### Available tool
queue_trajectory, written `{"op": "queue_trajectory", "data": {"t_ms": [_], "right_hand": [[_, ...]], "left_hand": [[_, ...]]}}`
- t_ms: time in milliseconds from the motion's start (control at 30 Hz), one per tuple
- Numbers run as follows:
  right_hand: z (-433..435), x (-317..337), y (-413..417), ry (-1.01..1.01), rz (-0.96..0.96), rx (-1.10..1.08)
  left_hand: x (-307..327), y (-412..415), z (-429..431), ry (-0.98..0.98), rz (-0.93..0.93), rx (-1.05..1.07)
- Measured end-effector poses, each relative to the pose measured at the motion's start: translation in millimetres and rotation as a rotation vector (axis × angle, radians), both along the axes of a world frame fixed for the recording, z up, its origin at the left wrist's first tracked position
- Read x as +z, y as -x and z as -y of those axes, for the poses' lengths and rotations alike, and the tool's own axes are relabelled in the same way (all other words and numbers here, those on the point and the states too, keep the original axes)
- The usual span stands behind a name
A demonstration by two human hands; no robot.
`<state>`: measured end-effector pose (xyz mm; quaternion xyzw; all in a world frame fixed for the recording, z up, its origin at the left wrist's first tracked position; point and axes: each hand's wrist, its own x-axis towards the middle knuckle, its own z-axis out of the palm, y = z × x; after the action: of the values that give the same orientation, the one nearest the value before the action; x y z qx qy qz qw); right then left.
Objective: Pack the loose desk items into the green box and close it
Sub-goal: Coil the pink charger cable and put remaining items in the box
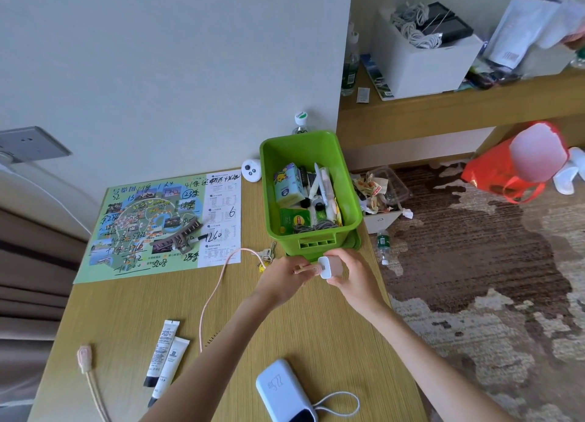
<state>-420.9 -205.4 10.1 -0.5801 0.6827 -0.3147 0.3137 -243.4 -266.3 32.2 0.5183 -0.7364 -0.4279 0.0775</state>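
The green box (345,171) stands open on the wooden desk (332,342), partly filled with packets, pens and a cord. Just in front of it my right hand (354,279) holds a small pink and white charger plug (329,266). My left hand (281,279) grips the pink cable (215,292) at its end by the plug. The cable trails left across the desk. A set of keys (267,257) lies beside the box. Two tubes (166,355) and a pale blue power bank (281,390) lie near the front edge.
A green map sheet (133,228) with a brown hair clip (182,236) covers the desk's left back. A white round gadget (251,169) and a bottle sit by the wall. A braided cable (87,368) lies front left. A rubbish bin (384,213) and carpet are to the right.
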Motion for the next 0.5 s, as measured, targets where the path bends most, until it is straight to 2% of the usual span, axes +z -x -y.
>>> {"op": "queue_trajectory", "data": {"t_ms": [300, 500], "right_hand": [[-5, 14, 5, 0.044, -0.327, 0.168], [-4, 31, 15, 0.017, -0.313, 0.272]], "left_hand": [[2, 0, 3, -0.068, 0.022, -0.015], [14, -3, 4, -0.174, -0.104, -0.023]]}}
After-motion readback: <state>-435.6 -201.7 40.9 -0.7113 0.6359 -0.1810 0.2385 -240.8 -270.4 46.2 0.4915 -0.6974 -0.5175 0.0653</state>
